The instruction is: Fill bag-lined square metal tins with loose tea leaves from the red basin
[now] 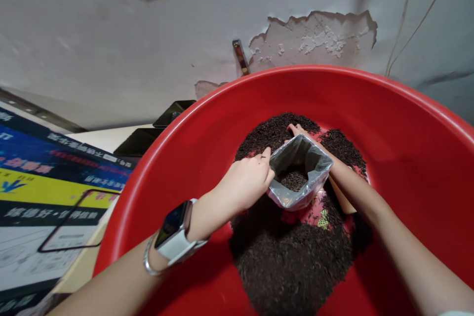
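A foil-lined bag (317, 177) stands open at the top, with dark loose tea leaves (293, 178) inside. My left hand (250, 177) grips its left rim, the thumb side at the edge and a leaf shred on the index finger. Behind the bag is my right hand (299, 131), mostly hidden; its visible fingers stretch out over the tea at the far side. Dark tea leaves (292, 261) lie heaped around the bag in a large red basin (192, 163). Under my right forearm a tan, flat-sided object (342, 196) shows in part; its kind is unclear.
Left of the basin lies a printed box (55, 182) with blue and yellow bands, on a pale surface. Black trays (138, 140) sit by the basin's left rim. A wall (314, 39) with peeling paint rises right behind the basin.
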Demonstrator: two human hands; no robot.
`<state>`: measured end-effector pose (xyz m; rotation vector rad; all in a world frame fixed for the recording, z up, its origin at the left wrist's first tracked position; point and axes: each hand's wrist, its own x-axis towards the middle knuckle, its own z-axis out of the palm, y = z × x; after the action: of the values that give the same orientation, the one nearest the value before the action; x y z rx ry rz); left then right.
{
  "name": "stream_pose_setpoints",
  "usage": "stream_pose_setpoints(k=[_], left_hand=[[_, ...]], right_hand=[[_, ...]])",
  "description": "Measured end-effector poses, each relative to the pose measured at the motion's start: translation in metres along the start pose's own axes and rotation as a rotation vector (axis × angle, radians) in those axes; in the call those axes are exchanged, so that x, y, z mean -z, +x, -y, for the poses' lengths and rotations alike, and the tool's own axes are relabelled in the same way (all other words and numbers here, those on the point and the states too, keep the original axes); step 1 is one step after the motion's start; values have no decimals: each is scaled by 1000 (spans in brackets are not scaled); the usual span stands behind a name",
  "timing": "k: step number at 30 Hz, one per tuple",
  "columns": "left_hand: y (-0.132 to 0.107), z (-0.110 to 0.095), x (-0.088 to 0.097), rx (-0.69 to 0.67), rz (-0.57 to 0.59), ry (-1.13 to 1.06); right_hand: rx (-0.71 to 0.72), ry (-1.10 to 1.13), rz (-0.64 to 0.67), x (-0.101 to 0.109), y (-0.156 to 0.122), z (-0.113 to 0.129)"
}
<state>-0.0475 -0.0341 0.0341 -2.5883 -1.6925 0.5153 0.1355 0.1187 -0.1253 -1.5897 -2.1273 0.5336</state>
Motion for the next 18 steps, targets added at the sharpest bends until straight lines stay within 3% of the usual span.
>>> stream_pose_setpoints(k=[4, 8, 14, 18], left_hand=[[0, 0, 0, -1, 3, 10], [0, 1, -2, -14, -29, 31], [0, 1, -3, -8, -32, 15], [0, 1, -1, -10, -39, 1]], right_hand=[[26, 117, -34, 5, 0, 8], [94, 223, -75, 25, 13, 28], [345, 754, -3, 89, 3, 81], [604, 802, 134, 129, -28, 112]])
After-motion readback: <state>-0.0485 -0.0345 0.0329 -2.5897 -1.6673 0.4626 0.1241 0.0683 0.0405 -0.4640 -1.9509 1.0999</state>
